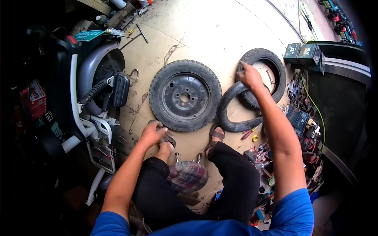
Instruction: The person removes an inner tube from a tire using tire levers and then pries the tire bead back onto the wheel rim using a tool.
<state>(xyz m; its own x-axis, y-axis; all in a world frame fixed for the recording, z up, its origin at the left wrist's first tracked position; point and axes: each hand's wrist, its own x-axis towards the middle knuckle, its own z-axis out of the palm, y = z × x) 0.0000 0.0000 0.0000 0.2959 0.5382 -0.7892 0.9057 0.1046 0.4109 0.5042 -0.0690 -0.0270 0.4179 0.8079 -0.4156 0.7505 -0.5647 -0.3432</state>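
Observation:
A black wheel with a knobbly tyre and bare dark rim [185, 118] lies flat on the floor in front of me. My left hand [152, 133] hovers by its near left edge, fingers curled in and nothing seen in them. My right hand [251, 76] reaches over a loose black tyre [280, 74], fingers partly stretched and apart. Just below that hand lies a black inner tube [225, 108], bent into an uneven loop and overlapping the loose tyre's near side. Whether the right hand touches the tube or tyre, I cannot tell.
A scooter [88, 74] stands at the left. A T-handled tool [142, 34] lies beyond it. Dark batteries [309, 54] sit at the far right, above a heap of tools and wires [301, 122]. A screwdriver [247, 134] and yellow tape roll [255, 138] lie near the tube. A plaid-covered stool [189, 176] is between my legs.

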